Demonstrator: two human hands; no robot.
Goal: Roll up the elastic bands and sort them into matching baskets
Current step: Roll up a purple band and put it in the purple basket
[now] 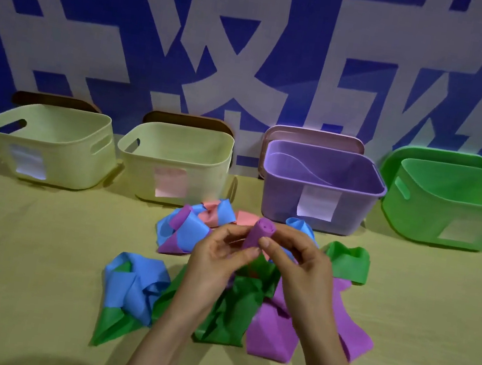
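Note:
Both hands hold a rolled purple band (258, 232) above the pile, its coiled end tilted up and away. My left hand (219, 257) grips its lower part and my right hand (294, 256) pinches its side. Loose bands lie below on the table: blue (136, 285), green (233, 309), purple (273, 334), pink (213, 212) and another green one (350, 261). At the back stand a purple basket (319, 191), a green basket (448, 210) and two cream baskets (48, 144) (173, 163), each with a paper label.
The table has a yellow-green cloth (18, 258). Lids lean behind the baskets against a blue wall with large white characters. A thin curved strip lies inside the purple basket; the other three baskets look empty.

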